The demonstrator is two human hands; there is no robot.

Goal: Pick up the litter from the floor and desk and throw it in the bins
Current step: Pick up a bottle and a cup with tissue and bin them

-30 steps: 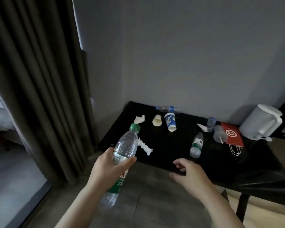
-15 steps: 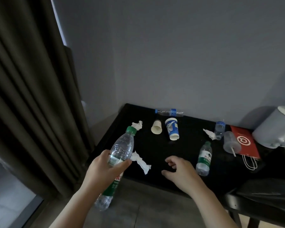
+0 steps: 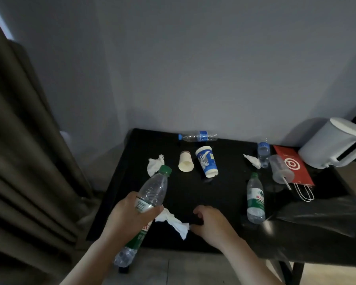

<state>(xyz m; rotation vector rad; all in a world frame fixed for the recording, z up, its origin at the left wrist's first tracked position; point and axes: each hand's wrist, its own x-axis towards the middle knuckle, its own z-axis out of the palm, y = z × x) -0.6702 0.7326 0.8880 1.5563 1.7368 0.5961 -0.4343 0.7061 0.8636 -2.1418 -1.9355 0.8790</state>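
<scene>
step: grab the tissue at the front edge of the desk

left hand (image 3: 130, 217) clamped round a green-cap bottle (image 3: 152, 192), held tilted over the desk (image 3: 224, 194). right hand (image 3: 212, 223) loosely curled, holding nothing i can see. the tissue (image 3: 173, 222) lies between my hands, one end against the left hand and the other just beside my right thumb; can't tell if they touch. i'd pinch the thick middle, not the loose tail, and lift straight up so it doesn't slide off the edge. no bins in view.
</scene>
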